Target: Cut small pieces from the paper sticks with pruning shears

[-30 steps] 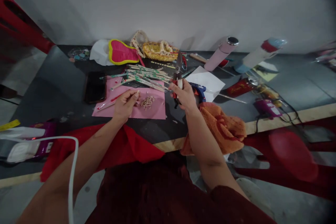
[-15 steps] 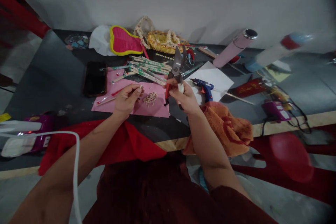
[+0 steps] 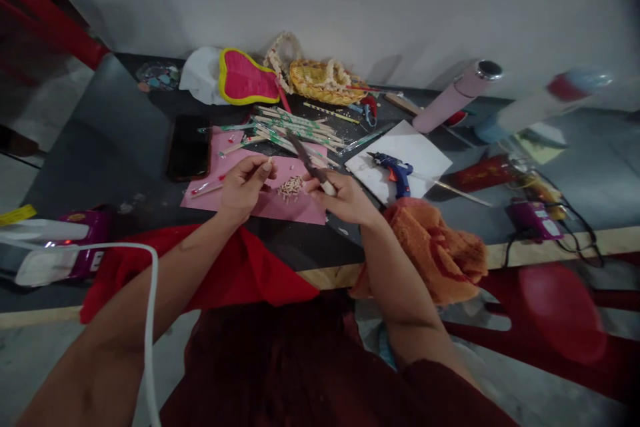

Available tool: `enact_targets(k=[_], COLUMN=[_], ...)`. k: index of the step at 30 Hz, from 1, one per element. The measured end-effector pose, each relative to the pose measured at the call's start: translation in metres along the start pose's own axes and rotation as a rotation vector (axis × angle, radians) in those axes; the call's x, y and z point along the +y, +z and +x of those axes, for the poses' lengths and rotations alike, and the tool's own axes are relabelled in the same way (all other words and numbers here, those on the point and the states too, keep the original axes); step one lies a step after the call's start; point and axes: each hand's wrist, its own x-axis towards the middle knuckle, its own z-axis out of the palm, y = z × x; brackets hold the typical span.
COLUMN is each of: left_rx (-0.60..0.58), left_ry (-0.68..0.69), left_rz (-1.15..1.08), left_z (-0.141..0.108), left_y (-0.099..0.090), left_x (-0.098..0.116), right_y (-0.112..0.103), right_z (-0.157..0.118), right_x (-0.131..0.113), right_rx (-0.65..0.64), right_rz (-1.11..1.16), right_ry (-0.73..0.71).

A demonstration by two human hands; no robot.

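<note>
My left hand pinches a tiny pale piece at its fingertips, above the pink paper sheet. My right hand grips a pair of metal shears, their blades slanting up and left toward my left fingertips. Part of the handles is hidden in my palm. A small heap of wooden stick pieces lies on the paper between my hands. Behind it lies a bundle of wooden sticks with green patterned wrapping.
A black phone lies left of the paper. On a white sheet to the right rests a blue glue gun. An orange towel hangs over the table's front edge. A woven basket and a pink flask stand behind.
The shears have swung from nearly upright to slanting left, and their blades no longer gape apart. My right hand has moved closer to my left hand.
</note>
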Motion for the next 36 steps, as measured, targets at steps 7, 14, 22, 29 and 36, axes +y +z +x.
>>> enact_targets(k=[7,14,22,29,36], left_rx=[0.006,-0.023,-0.064,-0.1,-0.097], left_ry=[0.006,0.025,0.018,-0.008,0.014], left_rz=[-0.043,-0.012,0.022,0.031,0.069], left_z=[0.002,0.001,0.001,0.001,0.001], left_y=[0.0,0.0,-0.001,-0.001,-0.003], left_x=[0.001,-0.003,-0.005,-0.005,-0.001], right_y=[0.014,0.018,0.022,0.022,0.023], right_z=[0.003,0.003,0.003,0.003,0.005], right_x=[0.013,0.011,0.008,0.003,0.007], right_rx=[0.11,0.046,0.033,0.013,0.079], right_rz=[-0.671,-0.793,-0.809,-0.833,-0.698], right_ry=[0.036,0.071,0.087,0.116,0.166])
